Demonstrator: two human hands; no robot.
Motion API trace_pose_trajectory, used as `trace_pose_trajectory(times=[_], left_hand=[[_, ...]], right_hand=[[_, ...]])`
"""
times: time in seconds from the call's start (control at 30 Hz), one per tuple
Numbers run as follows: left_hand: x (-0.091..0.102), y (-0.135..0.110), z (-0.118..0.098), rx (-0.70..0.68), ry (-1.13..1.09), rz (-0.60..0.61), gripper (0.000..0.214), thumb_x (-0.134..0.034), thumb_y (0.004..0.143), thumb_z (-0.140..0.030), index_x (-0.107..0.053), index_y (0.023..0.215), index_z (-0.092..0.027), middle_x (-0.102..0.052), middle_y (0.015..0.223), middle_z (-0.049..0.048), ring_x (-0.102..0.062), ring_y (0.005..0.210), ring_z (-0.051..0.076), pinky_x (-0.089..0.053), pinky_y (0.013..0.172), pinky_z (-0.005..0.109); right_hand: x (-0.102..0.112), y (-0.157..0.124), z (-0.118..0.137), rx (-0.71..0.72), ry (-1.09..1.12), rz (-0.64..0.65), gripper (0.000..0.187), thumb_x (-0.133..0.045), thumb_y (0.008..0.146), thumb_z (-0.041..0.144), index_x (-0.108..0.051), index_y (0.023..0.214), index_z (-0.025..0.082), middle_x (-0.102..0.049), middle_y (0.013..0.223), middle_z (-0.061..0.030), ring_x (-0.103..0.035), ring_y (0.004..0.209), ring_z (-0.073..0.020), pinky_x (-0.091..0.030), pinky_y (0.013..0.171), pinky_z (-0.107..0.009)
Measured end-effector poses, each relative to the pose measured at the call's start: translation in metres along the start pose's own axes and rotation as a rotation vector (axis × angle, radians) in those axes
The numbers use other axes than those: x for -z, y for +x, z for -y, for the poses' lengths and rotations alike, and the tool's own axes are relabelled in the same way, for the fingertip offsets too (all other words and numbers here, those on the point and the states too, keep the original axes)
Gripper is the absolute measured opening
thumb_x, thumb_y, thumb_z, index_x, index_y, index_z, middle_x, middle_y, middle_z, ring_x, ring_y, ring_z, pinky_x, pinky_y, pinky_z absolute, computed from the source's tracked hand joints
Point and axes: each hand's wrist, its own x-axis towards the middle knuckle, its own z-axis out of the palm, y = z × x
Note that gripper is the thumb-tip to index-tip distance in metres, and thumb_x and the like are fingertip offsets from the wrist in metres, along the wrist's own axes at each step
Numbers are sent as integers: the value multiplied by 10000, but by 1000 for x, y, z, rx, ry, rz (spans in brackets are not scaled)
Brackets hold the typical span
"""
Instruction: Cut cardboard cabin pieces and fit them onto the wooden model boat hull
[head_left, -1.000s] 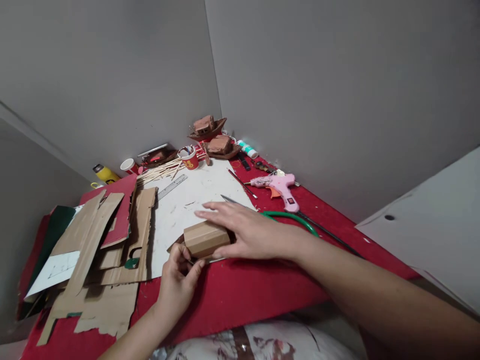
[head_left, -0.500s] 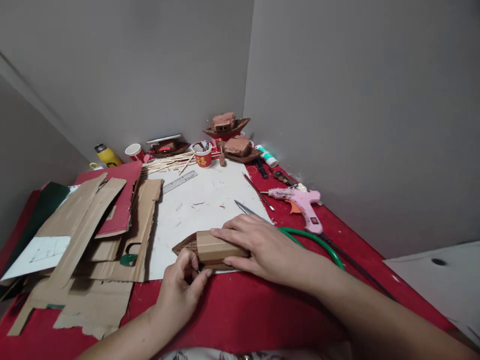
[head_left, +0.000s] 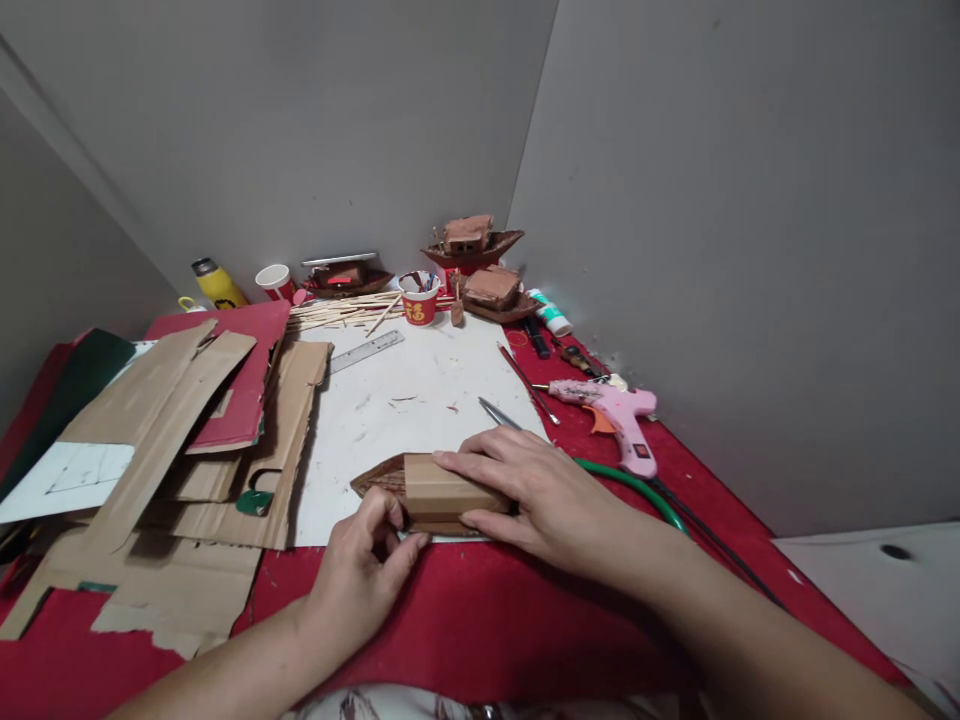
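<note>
A small model boat (head_left: 380, 476) lies on the near edge of the white sheet, its brown pointed end toward the left. Over its middle sits a folded cardboard roof (head_left: 442, 490). My right hand (head_left: 517, 490) grips this roof, fingers across the top and thumb along the near side. At the boat's near left side, my left hand (head_left: 371, 550) has its index finger and thumb curled together on the edge. Its other fingers are folded and mostly hidden. Just beyond my right hand, a pointed silver blade (head_left: 499, 413) sticks out, and a green loop-shaped handle (head_left: 637, 483) curves behind the wrist.
Stacked cardboard pieces (head_left: 172, 500) cover the left side. A pink glue gun (head_left: 619, 410) and a paintbrush (head_left: 529, 384) lie right. Behind are a ruler (head_left: 367, 351), wooden sticks (head_left: 330, 314), a red paper cup (head_left: 418, 303) and finished model boats (head_left: 491, 292). Walls close off the back.
The view has shifted slightly, so most things appear a little further right. Both hands keep nearly the same hold on the boat and its roof.
</note>
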Motion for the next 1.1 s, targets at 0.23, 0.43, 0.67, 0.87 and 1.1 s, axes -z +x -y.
trace_pose_trajectory(times=[0.23,0.43,0.67,0.87,1.1], left_hand=[[-1,-2,1,-24,15,-32,200,-598,836,-208,-411,770,-232,-476,637,-62,-435,502,97,-331,489,203],[-3,1,-2,69,-138,-23,205,-643,819,-239,-439,837,-234,-465,543,-90,-439,454,95,-342,454,191],[-2,11,-9,155,-300,12,134,-600,865,-296,-578,803,-178,-515,574,-50,-458,420,70,-363,409,174],[3,12,-8,140,-242,15,198,-617,853,-306,-569,724,-163,-488,522,-58,-444,400,62,-343,397,164],[2,7,-9,131,-219,-4,122,-620,863,-279,-560,926,-194,-575,696,-41,-461,439,48,-377,409,151]], right_hand=[[-1,-1,1,-15,-9,11,479,-630,878,240,-523,1345,251,-577,1122,-101,-525,1034,-272,-462,894,-445],[1,-1,2,-7,-8,14,483,-643,865,218,-527,1333,235,-572,1105,-96,-522,1022,-273,-465,882,-445],[3,-1,2,-11,-24,30,523,-658,848,180,-513,1347,235,-575,1138,-100,-521,1056,-276,-454,915,-456],[2,-4,1,-42,-31,28,552,-676,844,201,-505,1364,273,-520,1320,-112,-473,1201,-290,-414,1002,-474],[1,-4,-1,-77,36,61,588,-649,865,202,-452,1415,261,-539,1332,-110,-519,1184,-273,-433,1000,-447]])
